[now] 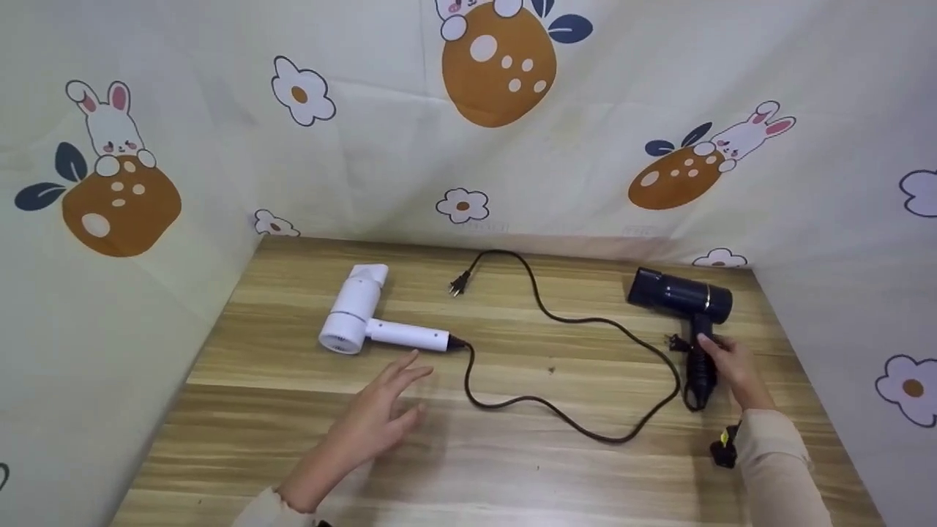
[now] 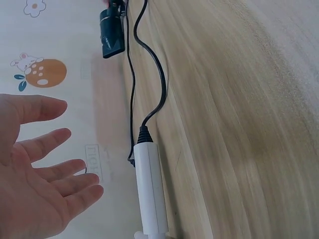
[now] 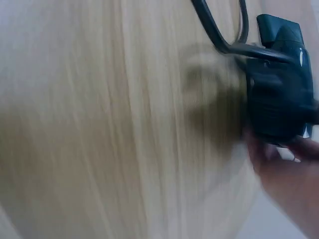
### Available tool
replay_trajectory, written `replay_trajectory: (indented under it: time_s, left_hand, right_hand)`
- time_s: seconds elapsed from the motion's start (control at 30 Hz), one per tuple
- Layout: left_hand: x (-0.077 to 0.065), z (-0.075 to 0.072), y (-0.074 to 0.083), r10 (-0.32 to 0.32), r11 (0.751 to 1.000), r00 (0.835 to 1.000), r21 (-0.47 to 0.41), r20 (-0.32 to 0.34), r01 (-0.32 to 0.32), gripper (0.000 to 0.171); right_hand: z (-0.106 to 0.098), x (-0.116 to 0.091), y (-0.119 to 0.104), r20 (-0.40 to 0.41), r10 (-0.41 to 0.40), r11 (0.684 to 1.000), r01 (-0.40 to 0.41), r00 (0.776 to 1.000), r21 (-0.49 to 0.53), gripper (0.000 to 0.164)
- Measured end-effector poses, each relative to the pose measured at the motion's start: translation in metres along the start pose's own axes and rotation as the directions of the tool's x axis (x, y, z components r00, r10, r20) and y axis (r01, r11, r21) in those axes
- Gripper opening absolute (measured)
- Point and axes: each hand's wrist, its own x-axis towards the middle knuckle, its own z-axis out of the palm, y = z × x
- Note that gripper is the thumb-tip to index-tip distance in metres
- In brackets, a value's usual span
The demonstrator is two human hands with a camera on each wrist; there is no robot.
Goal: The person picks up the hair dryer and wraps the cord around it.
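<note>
My right hand [image 1: 732, 366] grips the handle of a black hair dryer [image 1: 670, 294] at the right side of the table. Its cord is bundled along the handle, and its small plug [image 1: 677, 342] sticks out beside it. In the right wrist view, the black dryer [image 3: 279, 99] is blurred and partly covers the fingers. On the left lies a white hair dryer [image 1: 406, 334], its nozzle pointing toward the back. My left hand [image 1: 373, 417] hovers just in front of the white handle, fingers spread and holding nothing. The left wrist view shows that palm [image 2: 40, 189] beside the white handle [image 2: 151, 189].
The white dryer's black cord [image 1: 538, 399] winds across the middle of the wooden table [image 1: 293, 424], ending in a two-pin plug [image 1: 458, 284] near the back. Patterned cloth [image 1: 366, 168] hangs around the back and sides. A small black object with a yellow mark [image 1: 725, 448] is beside my right sleeve.
</note>
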Motion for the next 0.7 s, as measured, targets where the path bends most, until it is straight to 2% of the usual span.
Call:
replay_trajectory:
  time_s: [0.07,0.37,0.53,0.7]
  left_hand:
    - [-0.0011,-0.0005,-0.0001,0.000,1.000,1.000,0.002,-0.005,0.000,0.046]
    - [0.0009,-0.0013,0.0013,-0.010,1.000,1.000,-0.001,-0.003,0.010,0.045]
    - [-0.0005,-0.0035,-0.0010,-0.035,0.999,0.999,0.006,0.005,0.035,0.047]
    - [0.0006,-0.0084,-0.0068,-0.049,0.999,0.999,-0.006,-0.017,0.049,0.049]
  right_hand:
    - [0.0019,0.0003,-0.0005,-0.047,-0.040,0.995,0.036,0.998,-0.095,0.075]
    - [0.0026,0.0042,-0.0043,-0.132,-0.136,0.962,0.099,0.982,-0.256,0.065]
    - [0.0057,0.0014,-0.0024,-0.182,-0.182,0.952,0.126,0.966,-0.279,0.060]
    - [0.0104,-0.0042,-0.0058,-0.174,-0.170,0.963,0.125,0.970,-0.240,0.061]
